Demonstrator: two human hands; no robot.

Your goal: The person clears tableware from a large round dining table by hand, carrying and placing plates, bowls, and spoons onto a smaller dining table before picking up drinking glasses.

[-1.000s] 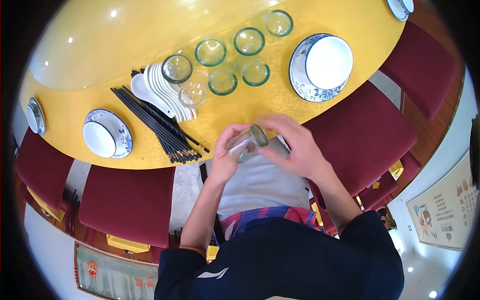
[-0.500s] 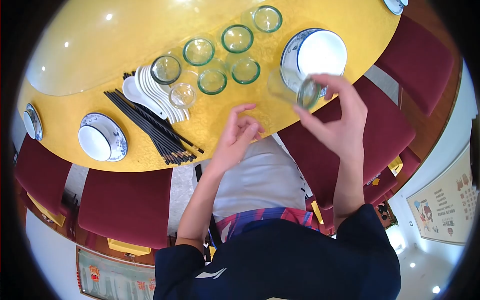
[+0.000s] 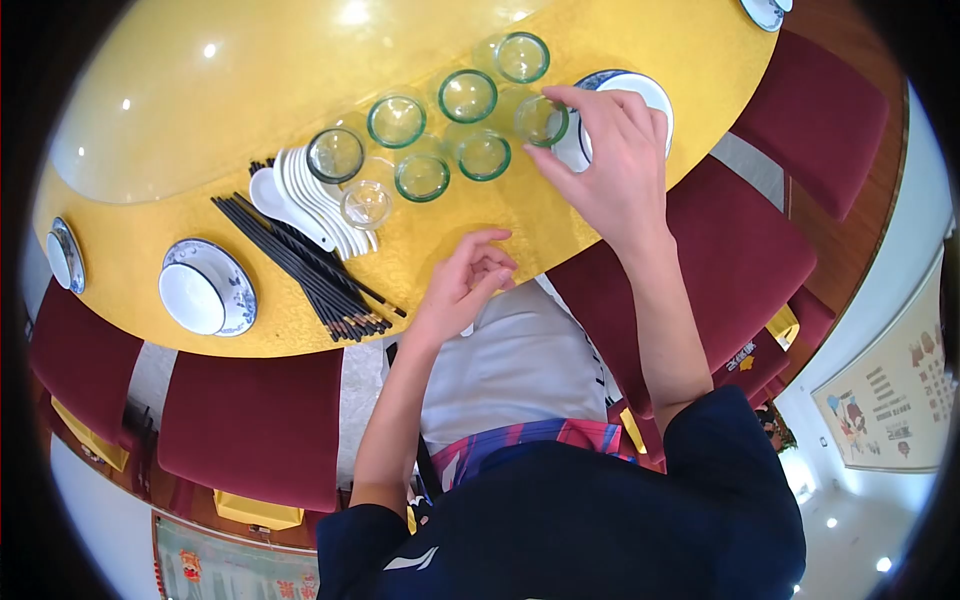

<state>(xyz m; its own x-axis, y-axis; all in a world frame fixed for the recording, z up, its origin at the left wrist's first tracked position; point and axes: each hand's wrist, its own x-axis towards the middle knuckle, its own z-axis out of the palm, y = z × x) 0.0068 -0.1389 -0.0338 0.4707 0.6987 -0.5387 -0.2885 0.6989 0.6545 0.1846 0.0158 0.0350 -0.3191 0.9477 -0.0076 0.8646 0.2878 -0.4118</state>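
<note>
At the left, the left hand (image 3: 455, 290) hung at the near edge of the desk (image 3: 520, 215), its grip loosely spread and half curled, with nothing visible in it; farther right, near the end of the standing glasses (image 3: 483, 157), was the held glass (image 3: 541, 124), its green-edged upper end pinched by the grip of the right hand (image 3: 622, 165) between thumb and fingers, close by the patterned plate (image 3: 590, 80) and bowl (image 3: 650, 95), though whether its lower end touched the desk could not be told. It seemed likely to be light, quite stiff and smooth enough to slip, above all if damp, and it could well chip if knocked against its neighbours; the side wall just below that edge looked the safest place to take hold, with a modest squeeze. As for writing, the lower-left wall panel (image 3: 235, 562) carried red characters too small to read, the dark shirt (image 3: 580, 510) a white mark with no legible name, the held glass no visible label, and the far-right poster (image 3: 892, 400) rows of lettering too blurred to make out
</note>
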